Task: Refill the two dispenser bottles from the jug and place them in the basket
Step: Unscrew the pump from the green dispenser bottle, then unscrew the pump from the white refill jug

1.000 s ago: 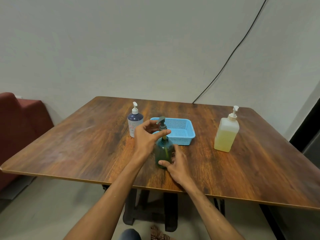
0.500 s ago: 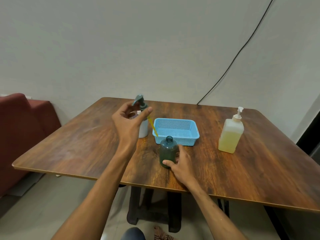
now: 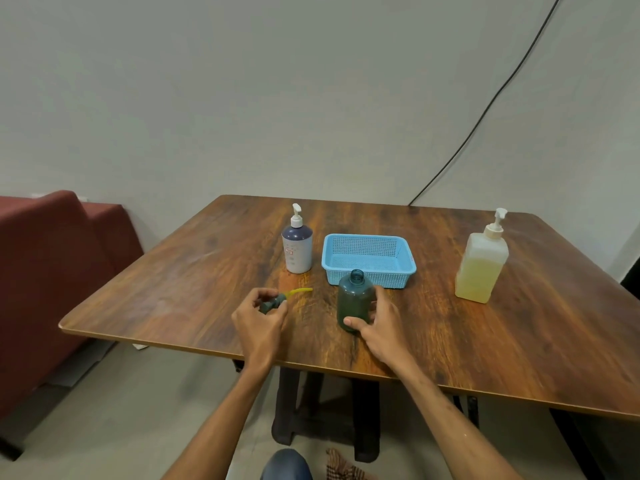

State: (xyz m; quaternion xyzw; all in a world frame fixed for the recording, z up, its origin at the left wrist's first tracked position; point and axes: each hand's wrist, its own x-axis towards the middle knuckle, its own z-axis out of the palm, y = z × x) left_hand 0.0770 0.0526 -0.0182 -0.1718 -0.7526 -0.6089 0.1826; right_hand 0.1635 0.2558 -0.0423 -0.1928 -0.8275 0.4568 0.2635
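A dark green dispenser bottle (image 3: 354, 299) stands upright near the table's front edge, its neck uncapped. My right hand (image 3: 379, 322) grips its lower right side. My left hand (image 3: 259, 322) holds the green pump head (image 3: 273, 302) low over the table, left of the bottle, with its yellow tube (image 3: 300, 291) pointing right. A white and purple dispenser bottle (image 3: 297, 249) stands behind, pump on. The blue mesh basket (image 3: 369, 271) sits just behind the green bottle and holds nothing. At the right stands the jug (image 3: 480, 265), half full of yellowish liquid, with a white pump.
The wooden table (image 3: 519, 327) spans most of the view. A red sofa (image 3: 52, 271) is at the left beside it. A black cable (image 3: 485, 109) runs down the wall to the table's far edge. Dark table legs show below.
My left hand pulled the pump head out of the green bottle, lifted it up to the left, then brought it down to the tabletop. My right hand stayed on the bottle.
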